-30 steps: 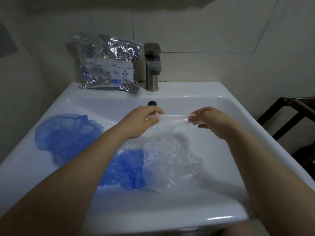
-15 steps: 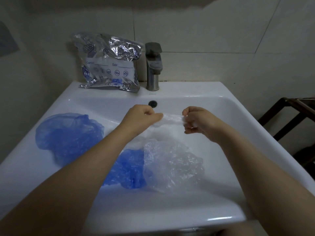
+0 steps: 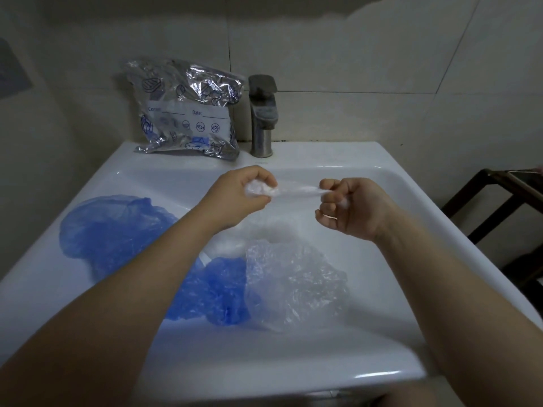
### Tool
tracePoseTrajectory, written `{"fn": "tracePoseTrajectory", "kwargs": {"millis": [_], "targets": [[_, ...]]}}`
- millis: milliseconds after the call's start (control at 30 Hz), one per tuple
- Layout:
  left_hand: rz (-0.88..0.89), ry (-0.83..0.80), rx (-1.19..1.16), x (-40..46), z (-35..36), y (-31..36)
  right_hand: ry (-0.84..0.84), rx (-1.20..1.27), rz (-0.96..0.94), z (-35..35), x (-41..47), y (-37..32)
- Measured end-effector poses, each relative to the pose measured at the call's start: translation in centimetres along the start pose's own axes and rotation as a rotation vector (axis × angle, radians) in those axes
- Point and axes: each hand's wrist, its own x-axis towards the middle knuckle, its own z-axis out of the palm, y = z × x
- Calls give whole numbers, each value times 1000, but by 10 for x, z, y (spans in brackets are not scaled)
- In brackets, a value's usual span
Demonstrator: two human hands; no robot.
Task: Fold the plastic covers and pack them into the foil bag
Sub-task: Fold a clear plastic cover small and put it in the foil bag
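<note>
A clear plastic cover [image 3: 296, 190] is stretched into a thin band between my two hands above the sink basin. My left hand [image 3: 244, 195] grips a bunched wad of it. My right hand [image 3: 349, 208] pinches the other end with curled fingers. Below them, a second clear cover [image 3: 293, 286] lies crumpled in the basin. One blue cover [image 3: 214, 289] sits partly under my left forearm, and another blue cover [image 3: 114, 227] is spread at the basin's left side. The crinkled foil bag [image 3: 188, 110] leans against the wall at the back left.
The white sink [image 3: 323, 368] fills most of the view. A metal faucet [image 3: 262, 116] stands at the back, right of the foil bag. A dark wooden rack [image 3: 499, 201] stands to the right of the sink. Tiled walls close in behind and left.
My left hand has gathered more of the clear cover into a wad. My right hand has curled tighter and shifted slightly right, pulling the cover into a narrower band.
</note>
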Motion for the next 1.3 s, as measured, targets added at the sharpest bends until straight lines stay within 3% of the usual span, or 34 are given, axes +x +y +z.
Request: {"fn": "tracePoseTrajectory", "kwargs": {"millis": [133,267,400,633,733,800,867,967,1100,1233,1300], "targets": [[-51,147,-53,2,2,0,-44,68,64,4,2,4],[-55,88,-289,0,-6,5,-77,205,75,1,1,1],[-38,-92,-156,-2,-11,4,-50,230,100,-4,0,-2],[8,-3,-117,0,-10,-4,-29,184,161,-5,-1,-2],[33,21,-97,-1,-11,0,25,9,130,-3,0,-1],[24,43,-97,-2,-13,4,140,-215,9,0,2,2],[5,67,-9,0,-14,4,298,-561,-254,4,3,5],[-25,15,144,2,-16,1,199,-835,-600,16,1,12],[-5,-66,240,1,-15,7,-32,-1107,-593,28,4,29],[-7,-104,208,-1,-13,12,-13,-1196,-568,27,10,37],[-43,-58,43,-2,-10,14,-9,-1141,-527,28,8,37]]}}
